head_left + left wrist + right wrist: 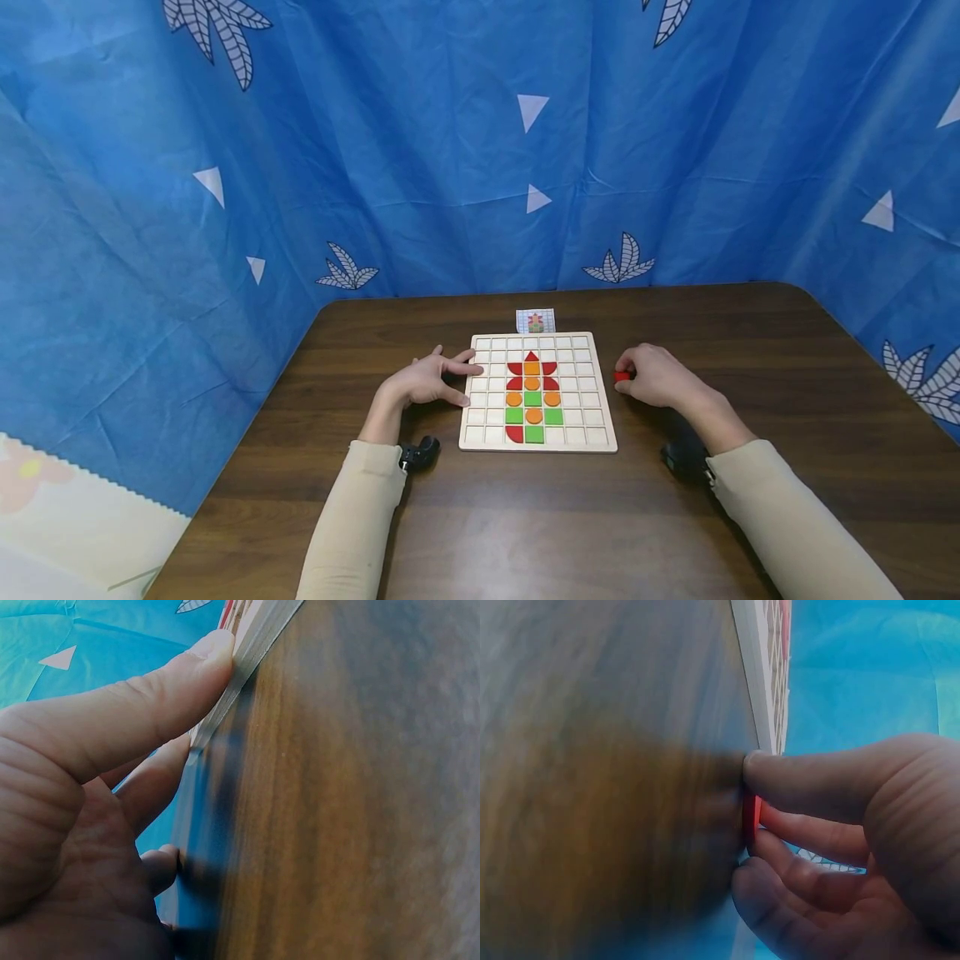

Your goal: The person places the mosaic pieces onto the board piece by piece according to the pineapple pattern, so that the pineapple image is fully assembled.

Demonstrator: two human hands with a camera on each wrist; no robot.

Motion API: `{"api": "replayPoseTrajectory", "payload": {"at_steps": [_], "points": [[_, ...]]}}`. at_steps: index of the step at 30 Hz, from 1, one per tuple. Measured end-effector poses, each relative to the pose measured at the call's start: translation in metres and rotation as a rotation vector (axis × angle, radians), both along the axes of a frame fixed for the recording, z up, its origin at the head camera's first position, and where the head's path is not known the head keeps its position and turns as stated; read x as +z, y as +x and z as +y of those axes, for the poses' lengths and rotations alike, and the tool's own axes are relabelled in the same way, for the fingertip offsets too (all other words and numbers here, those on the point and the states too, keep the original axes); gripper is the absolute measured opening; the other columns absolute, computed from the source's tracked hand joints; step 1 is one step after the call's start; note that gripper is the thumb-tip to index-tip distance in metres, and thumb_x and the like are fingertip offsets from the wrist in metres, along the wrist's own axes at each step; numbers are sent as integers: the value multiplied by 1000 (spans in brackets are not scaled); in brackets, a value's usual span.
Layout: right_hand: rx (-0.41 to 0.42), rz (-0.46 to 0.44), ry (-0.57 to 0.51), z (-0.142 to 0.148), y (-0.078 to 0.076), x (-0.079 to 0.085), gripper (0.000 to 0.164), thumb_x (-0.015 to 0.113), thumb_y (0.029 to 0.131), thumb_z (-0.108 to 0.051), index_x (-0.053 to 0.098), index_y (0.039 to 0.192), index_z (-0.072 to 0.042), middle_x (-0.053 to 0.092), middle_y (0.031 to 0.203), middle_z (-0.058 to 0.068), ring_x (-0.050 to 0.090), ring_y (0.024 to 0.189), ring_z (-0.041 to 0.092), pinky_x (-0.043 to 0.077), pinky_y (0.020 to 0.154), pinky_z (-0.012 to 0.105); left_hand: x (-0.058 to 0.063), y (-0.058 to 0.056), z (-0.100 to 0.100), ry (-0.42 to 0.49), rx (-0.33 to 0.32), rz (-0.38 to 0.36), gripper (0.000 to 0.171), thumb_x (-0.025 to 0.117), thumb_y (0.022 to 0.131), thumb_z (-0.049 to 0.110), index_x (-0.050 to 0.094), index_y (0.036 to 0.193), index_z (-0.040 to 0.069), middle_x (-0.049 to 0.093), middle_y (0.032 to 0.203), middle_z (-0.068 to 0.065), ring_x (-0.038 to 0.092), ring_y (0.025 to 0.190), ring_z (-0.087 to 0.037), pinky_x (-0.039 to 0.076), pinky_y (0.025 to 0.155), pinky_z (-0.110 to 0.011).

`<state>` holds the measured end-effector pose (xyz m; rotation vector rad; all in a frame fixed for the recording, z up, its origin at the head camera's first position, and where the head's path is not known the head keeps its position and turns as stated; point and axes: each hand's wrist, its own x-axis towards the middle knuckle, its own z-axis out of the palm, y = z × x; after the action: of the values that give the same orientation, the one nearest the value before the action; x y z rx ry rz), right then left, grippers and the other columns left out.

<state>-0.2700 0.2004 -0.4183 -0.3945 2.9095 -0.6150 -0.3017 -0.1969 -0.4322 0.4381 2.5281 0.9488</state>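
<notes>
A pale wooden grid board lies on the table with a pattern of red, orange and green pieces in its middle columns. At the top of the pattern is a red triangle; a green square and a red rounded piece sit at the bottom. My left hand touches the board's left edge with extended thumb and fingers. Just right of the board, my right hand pinches a small red piece at the tabletop. Its full outline is hidden by the fingers.
A small printed card with a coloured pattern lies behind the board. The brown wooden table runs back to a blue curtain. Black wrist devices sit under both forearms.
</notes>
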Motion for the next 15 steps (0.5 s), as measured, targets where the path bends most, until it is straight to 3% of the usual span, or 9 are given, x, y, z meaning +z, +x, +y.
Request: {"api": "replayPoseTrajectory", "payload": {"at_steps": [9, 15], "points": [[24, 13, 47, -5, 1, -2, 22, 73, 90, -9, 69, 107, 3, 62, 98, 16, 55, 84, 27, 53, 73, 39, 1, 2, 0, -11, 1, 6, 58, 86, 83, 23, 68, 137, 33, 37, 166, 12, -8, 162, -36, -9, 122, -71], [19, 28, 58, -6, 4, 1, 21, 72, 88, -8, 69, 106, 3, 62, 99, 17, 56, 82, 27, 53, 71, 37, 1, 2, 1, -10, -4, 14, 57, 85, 83, 22, 68, 136, 33, 37, 166, 12, -7, 162, -37, -9, 123, -70]]}}
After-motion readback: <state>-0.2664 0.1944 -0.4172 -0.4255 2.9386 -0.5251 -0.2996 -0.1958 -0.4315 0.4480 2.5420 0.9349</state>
